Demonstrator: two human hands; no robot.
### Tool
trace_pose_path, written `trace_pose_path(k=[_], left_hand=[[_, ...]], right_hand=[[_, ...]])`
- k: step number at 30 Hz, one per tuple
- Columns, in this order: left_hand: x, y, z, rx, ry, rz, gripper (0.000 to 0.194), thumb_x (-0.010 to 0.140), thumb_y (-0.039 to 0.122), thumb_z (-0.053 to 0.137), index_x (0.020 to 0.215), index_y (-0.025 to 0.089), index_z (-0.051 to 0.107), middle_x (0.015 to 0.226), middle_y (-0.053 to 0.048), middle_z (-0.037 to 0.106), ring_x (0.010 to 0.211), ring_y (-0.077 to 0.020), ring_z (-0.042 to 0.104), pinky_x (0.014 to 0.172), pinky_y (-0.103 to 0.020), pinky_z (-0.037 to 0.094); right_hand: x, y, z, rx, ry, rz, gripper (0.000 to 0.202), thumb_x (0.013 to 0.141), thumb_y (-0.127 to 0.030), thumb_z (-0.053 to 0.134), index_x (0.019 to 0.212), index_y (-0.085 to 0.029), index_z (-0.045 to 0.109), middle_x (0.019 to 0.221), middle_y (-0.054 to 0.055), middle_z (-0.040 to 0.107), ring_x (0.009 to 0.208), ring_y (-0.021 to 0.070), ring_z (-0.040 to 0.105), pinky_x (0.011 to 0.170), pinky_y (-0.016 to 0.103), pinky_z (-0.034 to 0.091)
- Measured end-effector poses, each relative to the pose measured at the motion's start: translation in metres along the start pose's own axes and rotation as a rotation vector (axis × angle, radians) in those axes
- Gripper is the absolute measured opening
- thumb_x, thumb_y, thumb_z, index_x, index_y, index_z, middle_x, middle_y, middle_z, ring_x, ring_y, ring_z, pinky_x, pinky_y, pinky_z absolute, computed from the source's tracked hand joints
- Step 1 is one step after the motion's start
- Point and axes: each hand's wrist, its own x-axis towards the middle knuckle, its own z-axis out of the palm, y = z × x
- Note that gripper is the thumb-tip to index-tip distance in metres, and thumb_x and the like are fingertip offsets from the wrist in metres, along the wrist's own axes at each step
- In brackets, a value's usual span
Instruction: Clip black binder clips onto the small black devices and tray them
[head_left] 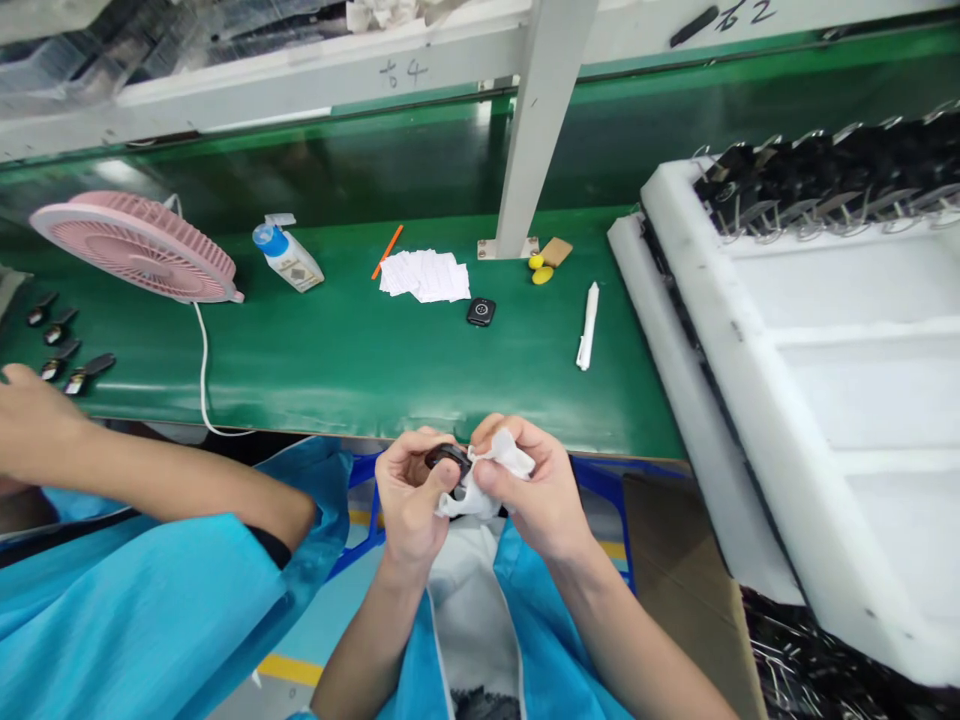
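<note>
Just off the table's front edge, my left hand [409, 500] grips a small black device [448, 456] that looks like a watch body, partly hidden by the fingers. My right hand [546, 490] pinches a crumpled white cloth [511, 456] against the device's right side. Part of the cloth hangs below, between the two hands. Beyond them on the green table lies a black square watch body [481, 312] with a round mark on its face. A stack of white paper slips [425, 276] lies just behind it.
A white pen [589, 326], yellow finger cots [541, 275] and a tan pad [556, 251] lie near the metal post [536, 120]. White trays [757, 330] stand right. Left are a bottle [291, 260], pink fan [139, 245] and a co-worker's arm [165, 475].
</note>
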Motion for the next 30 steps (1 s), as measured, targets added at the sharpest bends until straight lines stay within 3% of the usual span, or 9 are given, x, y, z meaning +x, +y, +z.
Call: trace_pose_path(k=[3, 5, 10, 15, 21, 27, 30], left_hand=[[-0.001, 0.001, -0.001, 0.04, -0.029, 0.037, 0.024, 0.068, 0.038, 0.093, 0.076, 0.022, 0.076, 0.067, 0.002, 0.064, 0.063, -0.0103, 0.061, 0.062, -0.02, 0.05], [-0.001, 0.003, 0.001, -0.021, -0.015, 0.009, 0.026, 0.068, 0.04, 0.093, 0.076, 0.022, 0.075, 0.067, 0.002, 0.063, 0.062, -0.0106, 0.06, 0.062, -0.021, 0.051], [0.002, 0.011, 0.012, -0.254, 0.067, -0.211, 0.031, 0.07, 0.043, 0.091, 0.075, 0.021, 0.07, 0.065, 0.003, 0.06, 0.058, -0.0087, 0.058, 0.061, -0.02, 0.05], [0.002, 0.01, 0.015, -0.304, 0.162, -0.36, 0.037, 0.063, 0.043, 0.095, 0.077, 0.02, 0.07, 0.066, 0.003, 0.061, 0.057, -0.0093, 0.059, 0.059, -0.021, 0.051], [0.001, 0.002, 0.012, -0.249, 0.281, -0.292, 0.041, 0.054, 0.038, 0.1, 0.073, 0.018, 0.069, 0.074, 0.003, 0.066, 0.066, -0.009, 0.062, 0.065, -0.019, 0.051], [0.01, 0.0, 0.004, -0.217, 0.33, -0.221, 0.038, 0.057, 0.034, 0.098, 0.073, 0.018, 0.067, 0.071, 0.004, 0.063, 0.062, -0.0085, 0.059, 0.065, -0.021, 0.049], [0.011, -0.001, 0.003, -0.223, 0.327, -0.197, 0.038, 0.058, 0.034, 0.098, 0.075, 0.018, 0.068, 0.075, 0.003, 0.066, 0.066, -0.0089, 0.061, 0.066, -0.021, 0.049]], right_hand=[[-0.001, -0.002, 0.006, 0.062, 0.021, 0.112, 0.033, 0.076, -0.038, 0.089, 0.073, -0.019, 0.062, 0.072, 0.0, 0.058, 0.056, 0.0105, 0.047, 0.053, 0.023, 0.043], [-0.003, 0.001, 0.008, 0.063, 0.046, 0.109, 0.036, 0.075, -0.038, 0.089, 0.071, -0.019, 0.059, 0.072, -0.001, 0.056, 0.058, 0.0105, 0.047, 0.054, 0.023, 0.043], [-0.009, 0.012, 0.001, 0.064, 0.053, 0.08, 0.036, 0.076, -0.035, 0.089, 0.071, -0.018, 0.058, 0.073, -0.001, 0.056, 0.061, 0.0109, 0.05, 0.057, 0.022, 0.045], [-0.005, 0.008, -0.005, 0.02, 0.057, 0.037, 0.025, 0.081, -0.033, 0.086, 0.081, -0.02, 0.065, 0.08, 0.001, 0.064, 0.066, 0.0128, 0.058, 0.059, 0.023, 0.047], [0.003, 0.006, 0.016, -0.165, 0.148, -0.15, 0.03, 0.081, -0.033, 0.086, 0.072, -0.02, 0.06, 0.08, 0.0, 0.06, 0.07, 0.0131, 0.057, 0.064, 0.024, 0.049], [0.006, 0.025, 0.014, -0.217, 0.141, -0.099, 0.035, 0.08, -0.036, 0.087, 0.069, -0.019, 0.058, 0.075, 0.0, 0.06, 0.068, 0.0135, 0.057, 0.064, 0.025, 0.046], [0.011, 0.026, 0.014, -0.203, 0.157, -0.162, 0.036, 0.079, -0.038, 0.087, 0.069, -0.019, 0.057, 0.077, 0.0, 0.06, 0.067, 0.0132, 0.055, 0.063, 0.025, 0.046]])
